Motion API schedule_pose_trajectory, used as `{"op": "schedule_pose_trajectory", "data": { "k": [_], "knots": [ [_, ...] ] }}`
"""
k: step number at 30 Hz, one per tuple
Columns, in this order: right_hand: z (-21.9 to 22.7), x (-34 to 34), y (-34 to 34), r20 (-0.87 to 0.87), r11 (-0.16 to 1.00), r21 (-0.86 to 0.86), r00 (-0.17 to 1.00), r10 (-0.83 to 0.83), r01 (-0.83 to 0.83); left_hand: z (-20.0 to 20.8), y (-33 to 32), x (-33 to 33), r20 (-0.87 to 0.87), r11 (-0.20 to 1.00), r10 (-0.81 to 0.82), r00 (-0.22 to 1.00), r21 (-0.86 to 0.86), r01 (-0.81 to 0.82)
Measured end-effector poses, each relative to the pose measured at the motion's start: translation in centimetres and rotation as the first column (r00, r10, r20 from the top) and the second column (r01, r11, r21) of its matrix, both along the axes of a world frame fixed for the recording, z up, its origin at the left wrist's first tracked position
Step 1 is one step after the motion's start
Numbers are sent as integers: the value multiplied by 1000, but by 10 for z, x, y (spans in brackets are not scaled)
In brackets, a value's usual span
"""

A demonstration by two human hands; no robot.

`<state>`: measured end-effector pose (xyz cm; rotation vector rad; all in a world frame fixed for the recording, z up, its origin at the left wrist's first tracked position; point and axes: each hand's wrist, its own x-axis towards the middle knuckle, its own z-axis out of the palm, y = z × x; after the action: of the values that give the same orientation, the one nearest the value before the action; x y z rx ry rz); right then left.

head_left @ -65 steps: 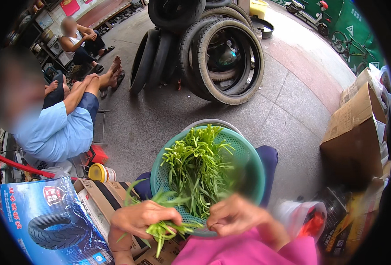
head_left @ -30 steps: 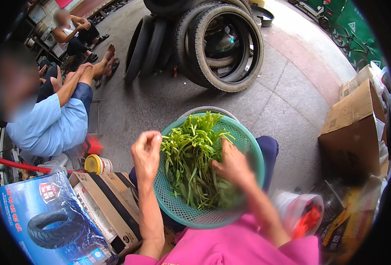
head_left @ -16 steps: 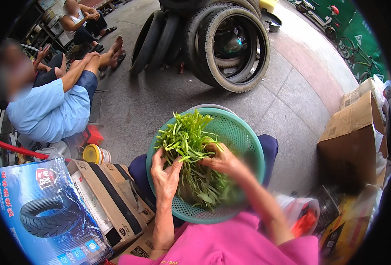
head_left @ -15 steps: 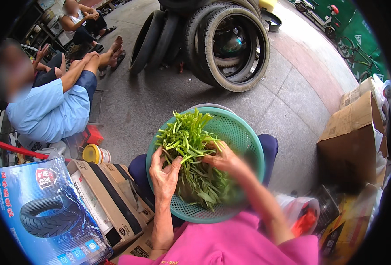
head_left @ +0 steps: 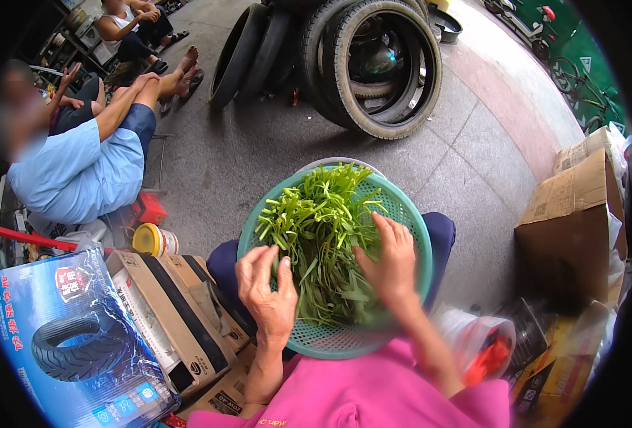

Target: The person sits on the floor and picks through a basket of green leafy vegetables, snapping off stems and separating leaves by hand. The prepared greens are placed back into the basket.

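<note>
A green plastic basket (head_left: 410, 214) with a perforated wall rests on my lap. In it lies a loose heap of leafy greens (head_left: 323, 250), which look like water spinach, cut stem ends pointing away from me and darker leaves closer. My left hand (head_left: 267, 294) is at the heap's left side, fingers apart, fingertips beside the stems. On the right, my right hand (head_left: 391, 262) hovers over the basket with its thumb and fingers spread; nothing shows between them. Part of a pale rim (head_left: 341, 161) peeks out behind the basket.
Several black tires (head_left: 383, 71) stand ahead. A seated person in a light blue shirt (head_left: 80, 175) is at the left, others beyond. Cardboard boxes (head_left: 177, 307) and a blue tire-picture box (head_left: 80, 342) sit near left. A large carton (head_left: 565, 221) and plastic bags (head_left: 483, 346) stand right.
Both hands have come off the bunch of greens. The right hand moved right and opened, the left drew slightly nearer to me. The stems have spread out wider in the basket.
</note>
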<state>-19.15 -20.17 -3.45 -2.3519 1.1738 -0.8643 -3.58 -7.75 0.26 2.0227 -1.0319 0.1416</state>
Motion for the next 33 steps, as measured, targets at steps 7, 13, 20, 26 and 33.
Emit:
{"op": "schedule_pose_trajectory", "data": {
  "k": [7, 13, 20, 26, 33],
  "knots": [
    [12, 14, -1, 117, 969, -181, 974, 193, -171, -24, -23, -34, -128, 955, -294, 947, -2, 296],
    [58, -23, 0, 377, 982, 179, 926, -19, -53, -24, -18, -22, -386, 960, -273, 881, -59, 272],
    [54, -52, -3, 657, 512, 742, 622, -426, -432, -11, -13, -17, -841, 903, -408, 355, -314, 294],
    [41, -27, 13, 594, 285, 803, 742, -310, -523, 1, -5, -12, -934, 903, -335, -123, -356, 241],
    [42, -19, 18, 539, 311, 824, 824, -173, -474, -8, 5, -3, -940, 892, -321, -115, -341, 296]
  ]
}}
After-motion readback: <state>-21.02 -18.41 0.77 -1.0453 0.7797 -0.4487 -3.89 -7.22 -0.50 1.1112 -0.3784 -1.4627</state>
